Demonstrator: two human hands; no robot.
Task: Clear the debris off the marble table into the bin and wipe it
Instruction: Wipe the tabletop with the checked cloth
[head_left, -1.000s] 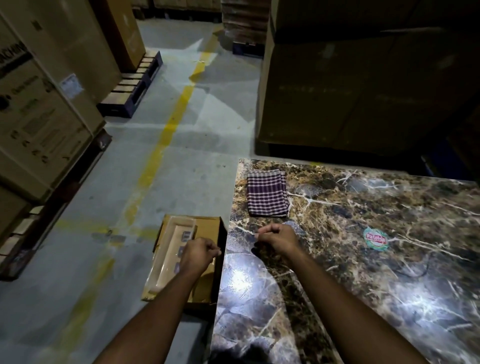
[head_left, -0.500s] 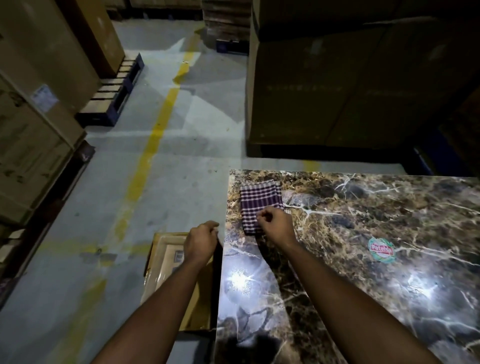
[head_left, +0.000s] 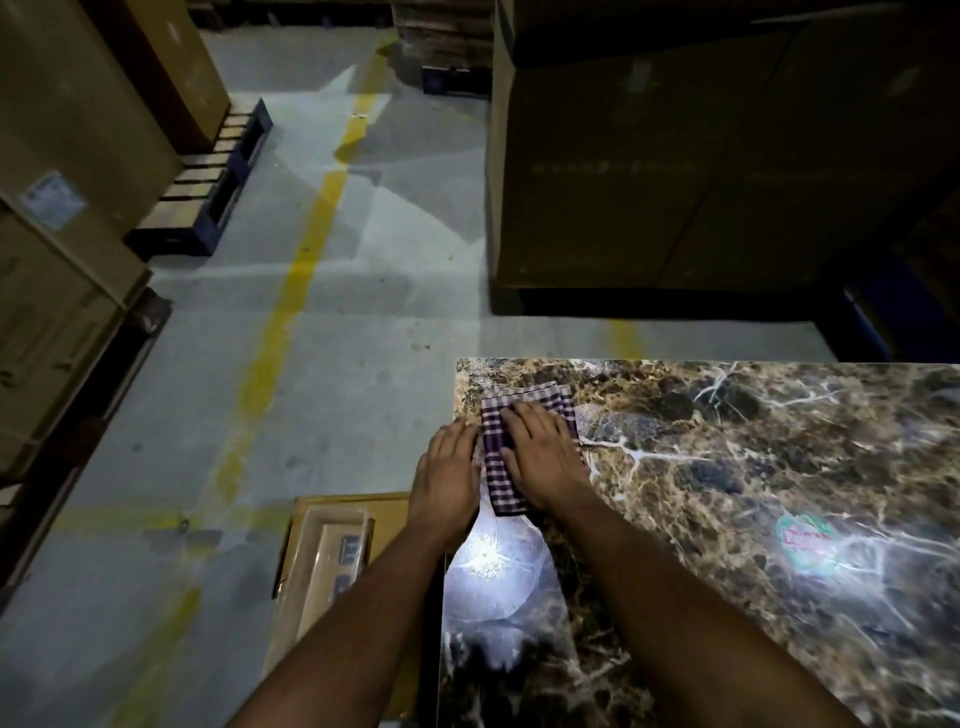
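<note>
Bin (head_left: 337, 551) on floor, left of counter (head_left: 727, 493) edge. Left hand (head_left: 447, 478) flat, fingertips at cloth (head_left: 498, 483) edge; right hand (head_left: 540, 457) flat, pressing on cloth. Risk: leftward wipe drags cloth off the edge, misses bin.

Warehouse (stacked cartons (head_left: 675, 171), pallets (head_left: 208, 182), floor line (head_left: 291, 312))

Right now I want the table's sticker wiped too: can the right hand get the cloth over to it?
Probably yes. The right hand lies flat on the checked cloth, and the marble table between it and the sticker looks bare, so nothing blocks a sideways sweep.
</note>
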